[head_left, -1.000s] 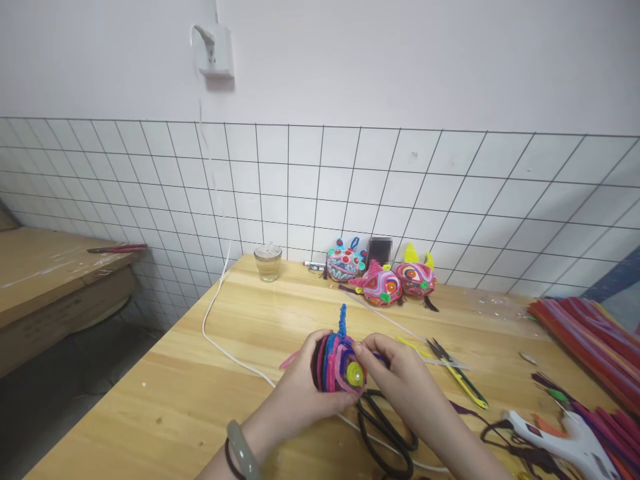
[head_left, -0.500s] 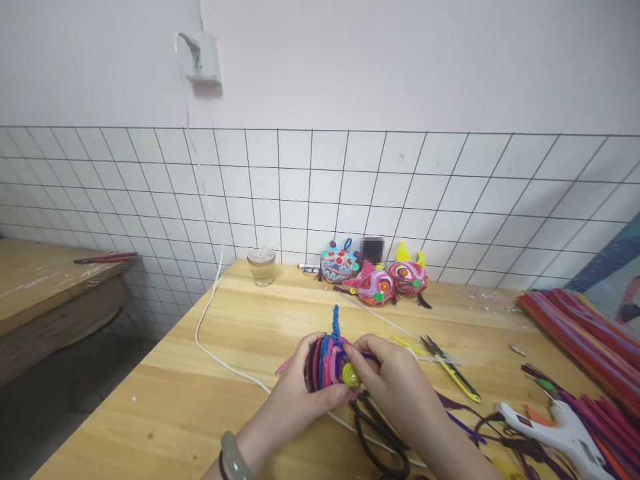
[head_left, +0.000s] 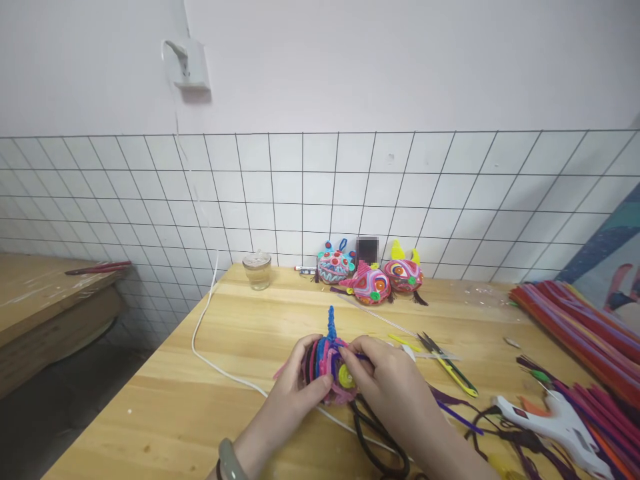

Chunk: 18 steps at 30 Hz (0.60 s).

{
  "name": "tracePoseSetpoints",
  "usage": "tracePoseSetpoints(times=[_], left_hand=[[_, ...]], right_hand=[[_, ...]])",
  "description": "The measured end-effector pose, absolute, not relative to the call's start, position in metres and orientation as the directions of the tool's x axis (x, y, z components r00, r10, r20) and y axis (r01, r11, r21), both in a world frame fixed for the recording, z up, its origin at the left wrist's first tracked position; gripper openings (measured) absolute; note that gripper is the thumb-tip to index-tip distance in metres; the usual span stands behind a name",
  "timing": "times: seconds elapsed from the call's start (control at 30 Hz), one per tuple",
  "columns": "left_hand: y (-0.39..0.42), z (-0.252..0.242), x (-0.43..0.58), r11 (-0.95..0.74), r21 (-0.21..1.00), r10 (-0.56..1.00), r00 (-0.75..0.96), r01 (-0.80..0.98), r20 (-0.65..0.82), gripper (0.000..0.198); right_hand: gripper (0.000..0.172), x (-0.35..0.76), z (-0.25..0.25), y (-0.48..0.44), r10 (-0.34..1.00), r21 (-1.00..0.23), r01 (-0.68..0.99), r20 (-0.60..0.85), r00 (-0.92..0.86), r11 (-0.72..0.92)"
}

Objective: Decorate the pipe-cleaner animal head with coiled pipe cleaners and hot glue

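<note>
A rounded craft piece [head_left: 325,360] wrapped in black, pink, blue and purple fuzzy strips has a blue twisted horn on top and a yellow coil on its right side. My left hand [head_left: 300,387] wraps round its left side, the thumb lying across the front. At the upper right of the piece, my right hand [head_left: 383,373] pinches a dark purple strip against it, above the yellow coil. Part of that strip is hidden by the fingers.
Three finished-looking craft figures [head_left: 370,283] and a lidded glass [head_left: 257,270] stand by the tiled wall. Scissors [head_left: 450,367], a white glue gun [head_left: 555,423] and bundles of fuzzy strips [head_left: 585,333] lie at right. Black cord [head_left: 370,433] and white cable [head_left: 225,367] cross the wooden table.
The view has shifted slightly. My left thumb has moved up and left, away from the yellow coil, showing more of the piece's lower front. My right hand still pinches at the upper right.
</note>
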<state>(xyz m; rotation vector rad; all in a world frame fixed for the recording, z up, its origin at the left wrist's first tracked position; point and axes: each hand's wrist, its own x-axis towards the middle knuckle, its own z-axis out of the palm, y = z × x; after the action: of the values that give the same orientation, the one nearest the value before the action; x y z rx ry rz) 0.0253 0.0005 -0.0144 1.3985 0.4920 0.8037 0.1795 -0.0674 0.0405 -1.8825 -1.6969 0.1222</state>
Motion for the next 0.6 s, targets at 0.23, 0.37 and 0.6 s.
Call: tracePoseSetpoints(times=[0.23,0.37,0.6], left_hand=[[-0.0013,-0.0110,0.0260,-0.022,0.982,0.781,0.609,-0.187,0.134,0.050],[-0.0008,-0.0105,0.0271,-0.009,0.979,0.788,0.601,-0.206,0.134,0.051],[-0.0006,-0.0111,0.0273,-0.015,0.972,0.802,0.578,-0.233,0.151,0.048]], right_hand=[[0.027,0.1765,0.0378,-0.0703,0.924,-0.408,0.913,0.347,0.163,-0.008],[0.026,0.1750,0.0389,-0.0697,0.934,-0.438,0.899,0.307,0.181,-0.030],[0.014,0.1737,0.0442,-0.0722,0.952,-0.559,0.827,0.220,0.215,-0.058]])
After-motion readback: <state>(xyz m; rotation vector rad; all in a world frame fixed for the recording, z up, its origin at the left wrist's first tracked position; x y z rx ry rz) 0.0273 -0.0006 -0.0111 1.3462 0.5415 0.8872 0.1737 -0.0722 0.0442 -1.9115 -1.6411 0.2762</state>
